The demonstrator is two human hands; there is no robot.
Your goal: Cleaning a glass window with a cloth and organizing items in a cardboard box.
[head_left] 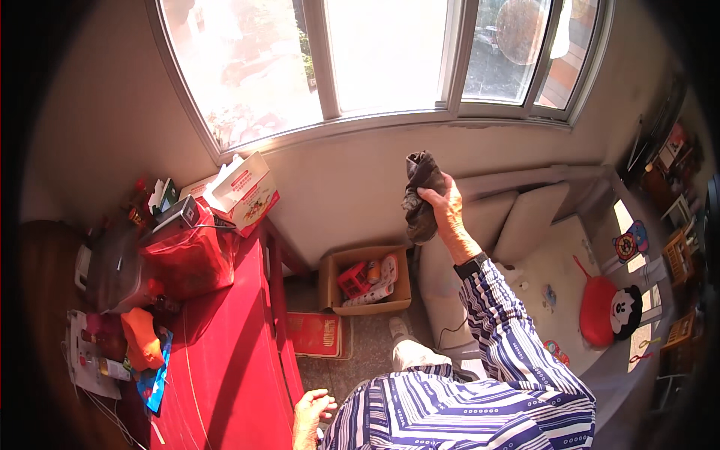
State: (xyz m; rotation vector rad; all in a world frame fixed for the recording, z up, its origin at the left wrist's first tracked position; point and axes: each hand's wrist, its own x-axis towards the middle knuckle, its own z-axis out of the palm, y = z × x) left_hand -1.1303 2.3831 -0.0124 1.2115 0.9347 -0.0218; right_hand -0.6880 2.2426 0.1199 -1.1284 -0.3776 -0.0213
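Right hand (445, 210): Raised at the upper centre of the frame, on an outstretched arm in a blue-and-white striped sleeve (514, 337); thumb and fingers wrapped around a dark brown, crumpled, roll-shaped bundle (421, 180).
Bundle position: Upper centre, in front of the pale plain wall (337, 191) and below the grey-framed window (390, 112). Cloth or soft leather: cannot be determined.
Reason for grip: The thumb crosses the near side, the fingers mostly hidden; judged to keep the limp folds together. The long reach appears to hold it away from the body.
Left hand (311, 414): Lower edge, just beside the bright red cloth-covered table (217, 352); fingers loosely half-curled, nothing seen pinched. The palm is partly out of sight.
Table load: At left, a red translucent plastic bag (196, 259) and an upright white-and-red cardboard carton (251, 187) stand together at the far end, probably to save surface; a crumpled orange cloth (142, 339) lies over a shiny blue packet (156, 382).
Floor storage: At centre, an open brown cardboard box (328, 289) holds red and white articles, presumably to keep loose pieces together.
Lettering: Red print shows on the white-and-red carton and gold-coloured marks on the flat red box (311, 335) at lower centre; neither transcribed, no brand recorded.
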